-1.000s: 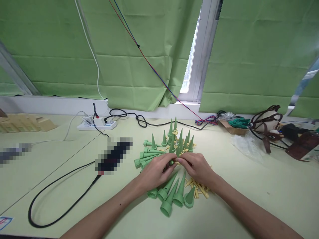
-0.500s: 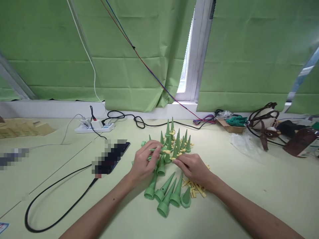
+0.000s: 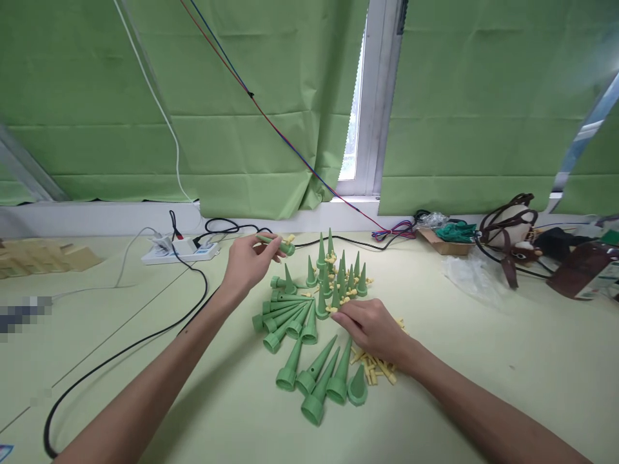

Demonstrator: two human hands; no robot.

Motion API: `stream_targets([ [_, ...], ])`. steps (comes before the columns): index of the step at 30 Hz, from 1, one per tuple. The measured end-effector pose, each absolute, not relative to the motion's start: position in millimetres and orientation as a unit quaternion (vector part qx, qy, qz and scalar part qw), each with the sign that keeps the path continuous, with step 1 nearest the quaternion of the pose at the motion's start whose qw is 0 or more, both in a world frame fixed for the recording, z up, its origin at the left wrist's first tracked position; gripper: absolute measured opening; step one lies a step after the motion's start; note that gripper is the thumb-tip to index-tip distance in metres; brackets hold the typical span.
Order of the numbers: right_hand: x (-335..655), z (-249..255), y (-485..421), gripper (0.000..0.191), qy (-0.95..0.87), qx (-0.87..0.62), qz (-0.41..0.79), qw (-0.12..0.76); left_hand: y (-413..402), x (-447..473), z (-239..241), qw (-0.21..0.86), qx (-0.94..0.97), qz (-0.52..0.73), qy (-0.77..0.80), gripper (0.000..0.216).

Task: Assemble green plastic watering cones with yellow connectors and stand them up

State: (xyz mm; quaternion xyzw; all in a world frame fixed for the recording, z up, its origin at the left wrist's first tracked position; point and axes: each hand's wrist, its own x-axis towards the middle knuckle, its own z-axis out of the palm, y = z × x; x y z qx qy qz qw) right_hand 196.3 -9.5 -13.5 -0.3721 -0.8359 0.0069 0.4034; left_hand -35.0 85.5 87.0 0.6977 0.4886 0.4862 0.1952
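My left hand is raised at the back left of the cones, its fingers closed on a green plastic cone with a yellow fitting at its wide end. My right hand pinches a small yellow fitting at the front edge of the upright group. Several green spikes stand there on their wide ends, with yellow fittings at their bases. More green cones lie on their sides nearer me and to the left. Loose yellow fittings form a pile partly hidden under my right hand.
A white power strip with black cables lies at the back left. Behind my left forearm runs a black cable. An open cardboard box, a clear plastic bag and a dark red item sit on the right.
My left hand has moved up and left, away from the upright group, carrying the green cone. The cones lying on the left are uncovered. My right hand stays nearly in place.
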Motion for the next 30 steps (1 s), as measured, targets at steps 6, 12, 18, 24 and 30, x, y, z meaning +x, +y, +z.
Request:
stream_targets([
  [6,196,-15,-10,0.046,-0.837,-0.377,0.005,0.398,130,-19,88,0.150,0.739,0.371,0.543,0.019],
  [12,196,-11,-11,0.047,-0.839,-0.374,-0.001,0.396,141,-4,79,0.145,0.741,0.263,0.601,0.017],
  [18,196,-13,-11,0.046,-0.844,-0.374,-0.003,0.385,147,2,74,0.153,0.740,0.186,0.629,0.030],
  [24,196,-12,-11,0.047,-0.845,-0.375,-0.008,0.381,149,1,68,0.173,0.753,0.142,0.619,0.038],
  [30,196,-12,-11,0.046,-0.844,-0.378,0.002,0.382,146,-2,66,0.176,0.769,0.141,0.598,0.046],
])
